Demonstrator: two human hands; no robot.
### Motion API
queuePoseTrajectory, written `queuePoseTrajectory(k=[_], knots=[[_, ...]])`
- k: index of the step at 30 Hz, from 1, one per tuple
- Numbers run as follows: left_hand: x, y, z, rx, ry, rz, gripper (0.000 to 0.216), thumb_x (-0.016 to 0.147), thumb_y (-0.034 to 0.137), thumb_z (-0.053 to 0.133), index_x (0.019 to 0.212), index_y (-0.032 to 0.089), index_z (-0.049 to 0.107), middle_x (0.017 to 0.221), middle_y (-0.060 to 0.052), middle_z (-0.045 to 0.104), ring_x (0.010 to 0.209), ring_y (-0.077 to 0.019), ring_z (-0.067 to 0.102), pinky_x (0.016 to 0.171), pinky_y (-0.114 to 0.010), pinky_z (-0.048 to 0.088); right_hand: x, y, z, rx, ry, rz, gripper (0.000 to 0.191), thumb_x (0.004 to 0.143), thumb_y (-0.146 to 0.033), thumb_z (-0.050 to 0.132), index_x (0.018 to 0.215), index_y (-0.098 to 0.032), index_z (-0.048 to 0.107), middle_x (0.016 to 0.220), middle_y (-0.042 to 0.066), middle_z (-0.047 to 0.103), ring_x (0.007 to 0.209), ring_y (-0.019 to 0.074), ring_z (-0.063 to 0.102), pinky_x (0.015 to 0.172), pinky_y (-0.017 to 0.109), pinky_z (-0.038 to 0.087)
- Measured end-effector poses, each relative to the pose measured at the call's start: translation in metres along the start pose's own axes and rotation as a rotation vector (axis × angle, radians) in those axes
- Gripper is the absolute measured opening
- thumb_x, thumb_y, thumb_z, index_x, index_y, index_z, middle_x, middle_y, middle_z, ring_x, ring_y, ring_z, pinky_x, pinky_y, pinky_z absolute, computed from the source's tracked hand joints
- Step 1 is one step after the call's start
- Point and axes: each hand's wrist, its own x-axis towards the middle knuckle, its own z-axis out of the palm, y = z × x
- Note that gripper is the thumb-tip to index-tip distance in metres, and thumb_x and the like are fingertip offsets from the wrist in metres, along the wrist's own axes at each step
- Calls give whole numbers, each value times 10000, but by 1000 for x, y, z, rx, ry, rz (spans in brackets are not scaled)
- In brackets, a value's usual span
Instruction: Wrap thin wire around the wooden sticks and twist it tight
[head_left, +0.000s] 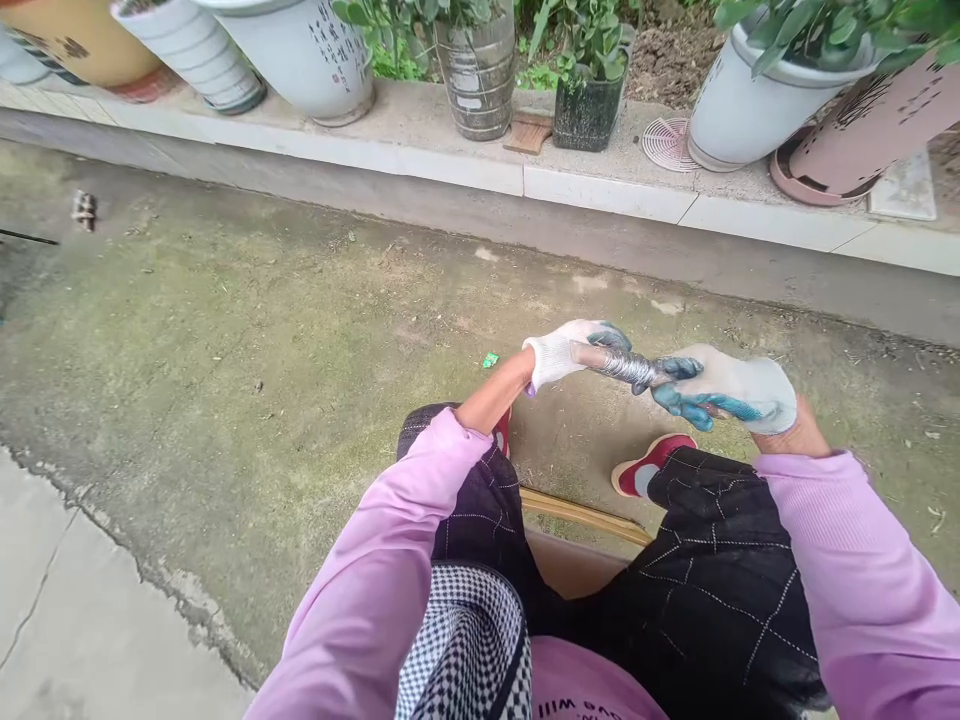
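Observation:
Both of my hands wear white gloves with blue-grey coated palms and fingers. Between them, above the ground and in front of my knees, is a pale stick wound with silvery wire [628,367]. My left hand [583,342] is closed on the stick's left part, whose bare end lies across the glove near the wrist. My right hand [720,385] closes its fingers around the right end of the winding. That end of the stick is mostly hidden by the glove.
Potted plants, among them a white pot [300,60] and a black pot [590,110], line a low tiled ledge [585,190] ahead. A wooden strip [585,513] lies between my feet. A small green scrap [490,360] is on the mossy concrete [300,330].

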Motion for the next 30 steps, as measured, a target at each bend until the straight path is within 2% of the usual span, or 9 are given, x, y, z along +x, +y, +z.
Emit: queuePoseTrajectory(k=[3, 7, 11, 14, 17, 21, 25, 30], knots=[[-3, 0, 6, -94, -70, -92, 98, 773, 76, 819, 839, 125, 764, 837, -61, 799, 812, -189, 763, 896, -339, 644, -2, 5, -4, -18, -13, -3, 558, 637, -543, 1022, 962, -143, 810, 585, -4, 622, 414, 134, 543, 375, 252, 392], [-3, 3, 15, -254, 3, -263, 64, 848, 144, 811, 872, 112, 761, 731, -32, 749, 638, -131, 696, 715, -282, 641, -9, 14, -13, 114, 25, -162, 482, 742, -540, 991, 952, -156, 787, 534, -31, 561, 406, 121, 481, 389, 266, 406], [-2, 7, 12, -390, -56, -292, 226, 939, 320, 854, 953, 107, 781, 855, -111, 824, 738, -188, 800, 761, -321, 687, -18, 18, -18, 359, 118, -299, 428, 793, -483, 984, 1010, -193, 755, 533, -57, 542, 391, 115, 433, 360, 254, 356], [-4, 8, 9, -484, -104, -296, 345, 977, 436, 869, 1024, 105, 781, 948, -172, 853, 820, -229, 840, 830, -365, 704, -23, 15, -20, 459, 173, -311, 412, 776, -445, 1012, 972, -215, 732, 561, -55, 565, 385, 112, 427, 346, 251, 355], [-7, 6, 8, -559, -126, -270, 400, 990, 477, 863, 1099, 102, 778, 996, -197, 860, 868, -251, 853, 857, -391, 708, -25, 14, -22, 499, 219, -333, 429, 753, -452, 1032, 950, -220, 729, 561, -49, 568, 379, 113, 423, 332, 247, 345], [-8, 5, 9, -575, -127, -250, 402, 916, 423, 932, 1094, 97, 778, 995, -190, 863, 877, -260, 858, 849, -395, 709, -25, 18, -28, 566, 279, -359, 491, 708, -477, 1070, 988, -213, 765, 547, -57, 549, 380, 110, 403, 324, 238, 329], [-9, 11, 11, -508, -55, -254, 390, 801, 231, 985, 1108, 99, 787, 922, -132, 855, 812, -215, 838, 825, -362, 698, -25, 24, -35, 611, 304, -358, 531, 699, -471, 1095, 1057, -208, 805, 550, -68, 533, 395, 107, 400, 328, 226, 334], [-8, 22, 16, -367, 99, -287, 206, 881, 185, 870, 1047, 91, 793, 807, -77, 815, 612, -122, 724, 635, -256, 604, -25, 24, -37, 612, 328, -368, 550, 672, -461, 1107, 1042, -197, 797, 543, -65, 537, 383, 108, 403, 321, 232, 345]])
